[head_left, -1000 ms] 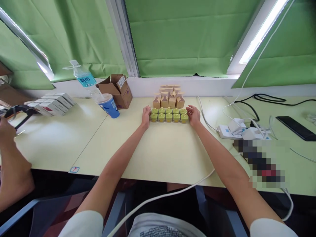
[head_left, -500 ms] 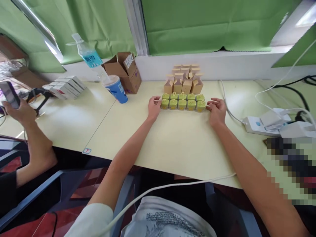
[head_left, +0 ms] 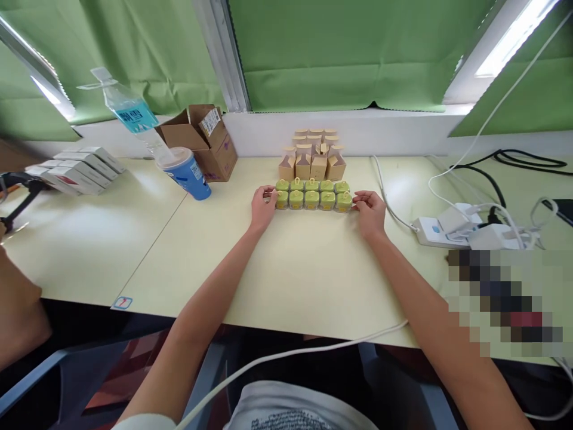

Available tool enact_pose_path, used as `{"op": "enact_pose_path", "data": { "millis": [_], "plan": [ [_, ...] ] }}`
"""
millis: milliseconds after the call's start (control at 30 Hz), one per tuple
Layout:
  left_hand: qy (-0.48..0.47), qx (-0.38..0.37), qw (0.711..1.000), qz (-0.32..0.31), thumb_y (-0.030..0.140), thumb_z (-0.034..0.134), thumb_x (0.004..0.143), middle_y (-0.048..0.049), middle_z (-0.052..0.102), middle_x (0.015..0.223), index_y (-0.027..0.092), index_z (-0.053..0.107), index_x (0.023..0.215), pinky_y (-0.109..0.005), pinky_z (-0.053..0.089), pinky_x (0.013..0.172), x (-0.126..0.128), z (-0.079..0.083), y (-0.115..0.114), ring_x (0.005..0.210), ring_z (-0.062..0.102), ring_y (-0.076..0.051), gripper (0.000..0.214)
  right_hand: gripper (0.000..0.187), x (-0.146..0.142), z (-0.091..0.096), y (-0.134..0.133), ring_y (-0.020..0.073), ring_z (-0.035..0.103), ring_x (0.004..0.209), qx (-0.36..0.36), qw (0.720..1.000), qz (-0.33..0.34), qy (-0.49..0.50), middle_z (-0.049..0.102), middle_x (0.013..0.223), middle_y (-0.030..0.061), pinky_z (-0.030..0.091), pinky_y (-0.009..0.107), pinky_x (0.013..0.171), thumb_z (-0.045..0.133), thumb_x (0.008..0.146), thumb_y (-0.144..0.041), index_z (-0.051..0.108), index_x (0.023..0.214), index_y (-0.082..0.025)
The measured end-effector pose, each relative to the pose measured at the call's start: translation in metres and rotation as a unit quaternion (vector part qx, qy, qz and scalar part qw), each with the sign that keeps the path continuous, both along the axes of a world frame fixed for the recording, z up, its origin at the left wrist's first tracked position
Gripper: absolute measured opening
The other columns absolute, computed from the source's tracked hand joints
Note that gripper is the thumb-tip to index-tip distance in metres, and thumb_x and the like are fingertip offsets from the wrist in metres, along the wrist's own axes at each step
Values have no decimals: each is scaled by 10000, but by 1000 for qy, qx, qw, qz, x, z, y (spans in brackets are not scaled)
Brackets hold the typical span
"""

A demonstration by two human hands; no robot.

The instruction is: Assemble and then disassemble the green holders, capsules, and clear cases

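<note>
On the tabletop (head_left: 308, 275), two rows of green-lidded containers (head_left: 312, 199) sit between your left hand (head_left: 263, 209) and right hand (head_left: 370, 214), arms (head_left: 219, 280) stretched forward, fingers (head_left: 362, 198) loosely curled at either end (whether they pinch anything, I cannot tell).

We have our left hand (head_left: 263, 209) and right hand (head_left: 371, 214) at the ends of 2 rows of green-lidded containers (head_left: 312, 199), 5 per row. Behind them we see small cardboard boxes (head_left: 319, 168); leftward, a blue cup (head_left: 190, 180).
</note>
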State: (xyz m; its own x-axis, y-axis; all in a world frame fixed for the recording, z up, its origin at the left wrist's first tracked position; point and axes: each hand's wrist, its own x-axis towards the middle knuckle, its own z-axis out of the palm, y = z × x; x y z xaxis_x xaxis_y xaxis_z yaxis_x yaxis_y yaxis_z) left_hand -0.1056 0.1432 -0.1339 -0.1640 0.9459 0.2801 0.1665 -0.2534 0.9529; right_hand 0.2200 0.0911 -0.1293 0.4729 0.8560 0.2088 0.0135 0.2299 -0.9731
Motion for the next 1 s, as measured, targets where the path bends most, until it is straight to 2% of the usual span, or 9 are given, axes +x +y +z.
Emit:
{"op": "enact_pose_path", "data": {
  "millis": [100, 267, 433, 567, 667, 767, 867, 933, 1000],
  "plan": [
    [-9, 2, 1000, -21, 450, 780, 963, -120, 680, 1436, 255, 727, 1264, -420, 616, 1021, 0, 2, -1, 1323, 640, -308, 362, 260, 1, -1, -2, 190, 682, 889, 3, 1000, -18, -15, 679, 883, 8, 608, 323, 769, 598, 739, -192, 707, 970, -239],
    [-18, 8, 998, -61, 294, 813, 852, -94, 629, 1603, 302, 702, 1472, -500, 511, 1271, -1, 2, -5, 1571, 512, -366, 630, 263, 1, 2, -9, 204, 695, 870, 17, 995, -68, -75, 657, 880, 9, 565, 330, 732, 552, 768, -246, 679, 998, -245],
    [-19, -1, 987, -159, 287, 972, 673, -163, 492, 1769, 274, 403, 1768, -529, 469, 1347, -1, -2, 0, 1650, 482, -413, 1234, 269, -6, 17, -27, 260, 672, 1003, 78, 966, -115, -219, 672, 1044, 63, 579, 441, 918, 543, 780, -210, 685, 1004, -257],
    [-8, -8, 990, -140, 326, 1022, 604, -229, 491, 1764, 232, 311, 1817, -572, 469, 1332, -3, -2, 6, 1608, 526, -436, 1409, 258, -15, 43, -39, 319, 677, 1116, 127, 930, -83, -334, 658, 1054, 105, 578, 499, 1007, 538, 841, -171, 731, 981, -271],
    [-4, -9, 992, -127, 342, 1049, 560, -222, 540, 1714, 237, 378, 1794, -607, 426, 1354, -7, -2, 9, 1591, 528, -446, 1408, 272, -36, 74, -28, 317, 684, 1096, 146, 884, -3, -443, 690, 1023, 120, 583, 470, 991, 491, 922, -137, 725, 971, -266],
    [-6, -23, 990, -136, 381, 1079, 549, -208, 533, 1708, 254, 406, 1775, -599, 454, 1332, -11, 0, 9, 1549, 574, -433, 1405, 290, -76, 106, 0, 291, 699, 1061, 77, 840, 130, -522, 732, 1177, 141, 577, 437, 989, 504, 992, -143, 749, 1131, -211],
    [-23, -33, 987, -159, 410, 1095, 569, -209, 476, 1753, 263, 391, 1762, -566, 485, 1314, -13, 1, 8, 1547, 589, -415, 1393, 398, -124, 129, 30, 314, 690, 1189, -8, 753, 258, -606, 666, 1449, 181, 568, 417, 964, 679, 996, -226, 720, 1391, -189],
    [-28, -17, 986, -164, 407, 1103, 580, -197, 502, 1732, 267, 432, 1718, -540, 457, 1343, -13, 1, 9, 1586, 558, -397, 1329, 386, -150, 136, 45, 335, 663, 1268, -34, 696, 302, -650, 656, 1477, 193, 549, 397, 942, 747, 958, -200, 756, 1343, -180],
    [-29, 3, 986, -166, 403, 1110, 583, -181, 556, 1680, 273, 491, 1647, -533, 442, 1354, -13, -1, 10, 1599, 543, -383, 1238, 222, -165, 137, 56, 303, 687, 1165, -47, 670, 325, -665, 729, 1322, 170, 529, 363, 875, 729, 949, -134, 809, 1154, -165]
  ]
}}
